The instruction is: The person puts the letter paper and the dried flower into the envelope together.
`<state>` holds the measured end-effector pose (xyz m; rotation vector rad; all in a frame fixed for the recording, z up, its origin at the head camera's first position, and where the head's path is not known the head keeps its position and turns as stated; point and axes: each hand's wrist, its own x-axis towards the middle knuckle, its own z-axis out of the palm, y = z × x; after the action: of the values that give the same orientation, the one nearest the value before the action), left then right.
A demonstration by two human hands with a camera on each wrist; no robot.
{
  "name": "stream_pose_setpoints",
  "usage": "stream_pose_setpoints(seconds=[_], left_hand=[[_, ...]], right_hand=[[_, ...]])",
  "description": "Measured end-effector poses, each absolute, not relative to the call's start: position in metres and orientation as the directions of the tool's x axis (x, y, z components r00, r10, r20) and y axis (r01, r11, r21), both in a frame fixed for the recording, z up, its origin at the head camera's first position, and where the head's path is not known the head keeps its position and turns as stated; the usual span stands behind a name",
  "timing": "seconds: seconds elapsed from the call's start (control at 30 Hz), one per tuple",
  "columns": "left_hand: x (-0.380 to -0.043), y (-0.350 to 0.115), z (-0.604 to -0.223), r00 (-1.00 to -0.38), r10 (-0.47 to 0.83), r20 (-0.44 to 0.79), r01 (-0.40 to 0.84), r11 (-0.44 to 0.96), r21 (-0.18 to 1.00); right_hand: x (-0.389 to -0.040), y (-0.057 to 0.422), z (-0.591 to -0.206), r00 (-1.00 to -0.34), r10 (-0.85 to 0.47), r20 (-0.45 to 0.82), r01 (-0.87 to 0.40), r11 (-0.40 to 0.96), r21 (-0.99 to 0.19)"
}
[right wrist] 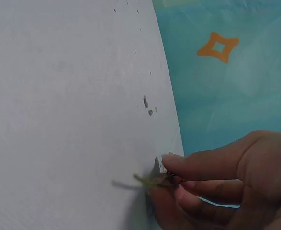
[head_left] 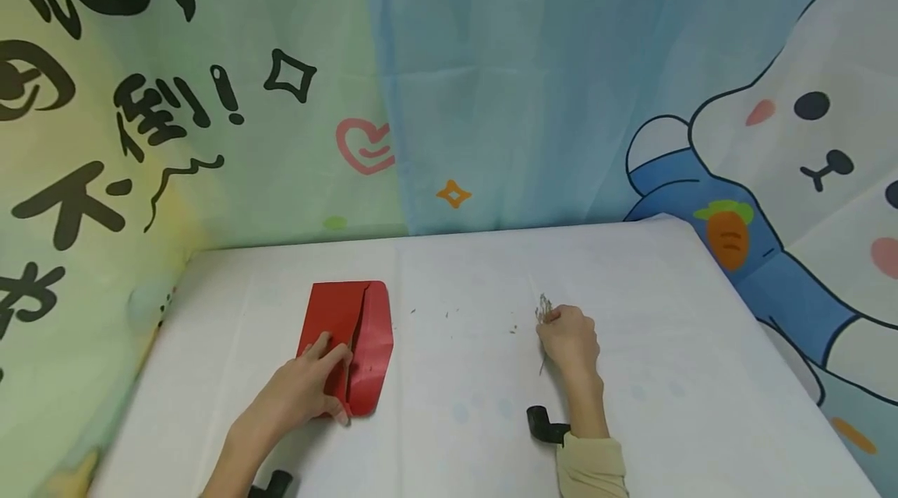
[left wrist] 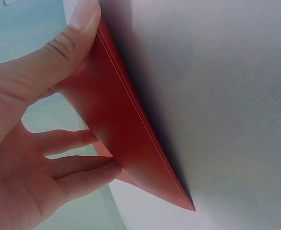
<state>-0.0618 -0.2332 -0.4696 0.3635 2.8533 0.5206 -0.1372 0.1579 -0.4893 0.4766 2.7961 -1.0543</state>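
A red paper envelope (head_left: 335, 319) lies on the white table with its flap (head_left: 372, 358) open toward the right. My left hand (head_left: 302, 389) holds it at the near end, the thumb along the near edge and the fingers by the opening. In the left wrist view, the thumb presses one edge of the envelope (left wrist: 116, 105) while the fingertips (left wrist: 112, 168) reach its other side. Farther right, my right hand (head_left: 570, 338) pinches a small dried plant sprig (head_left: 543, 309) between thumb and fingers. Its thin greenish stem (right wrist: 145, 180) sticks out past the fingertips in the right wrist view.
Several dried crumbs (head_left: 514, 329) are scattered on the white tabletop (head_left: 456, 373) between the envelope and my right hand. Dark wrist mounts (head_left: 546, 426) show beside both wrists. A printed cloth backdrop (head_left: 491, 93) hangs along the table's far and left edges.
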Motion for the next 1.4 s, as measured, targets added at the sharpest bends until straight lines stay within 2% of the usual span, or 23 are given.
stream_pose_setpoints(seconds=[0.1, 0.43, 1.0, 1.4], left_hand=[[-0.062, -0.233, -0.470, -0.945, 0.284, -0.162, 0.207, 0.902, 0.378], [-0.062, -0.235, -0.468, -0.947, 0.277, -0.163, 0.199, 0.903, 0.380], [-0.061, -0.237, -0.468, -0.947, 0.277, -0.161, 0.201, 0.906, 0.373], [-0.061, -0.236, -0.470, -0.946, 0.291, -0.144, 0.219, 0.899, 0.380]], right_hand=[[-0.137, 0.156, -0.491, -0.946, 0.250, -0.209, 0.324, 0.674, -0.664], [-0.140, 0.149, -0.494, -0.955, 0.157, -0.251, 0.295, 0.436, -0.850], [-0.139, 0.131, -0.488, -0.961, 0.023, -0.277, 0.265, 0.380, -0.886], [-0.140, 0.118, -0.491, -0.963, -0.020, -0.270, 0.251, 0.310, -0.917]])
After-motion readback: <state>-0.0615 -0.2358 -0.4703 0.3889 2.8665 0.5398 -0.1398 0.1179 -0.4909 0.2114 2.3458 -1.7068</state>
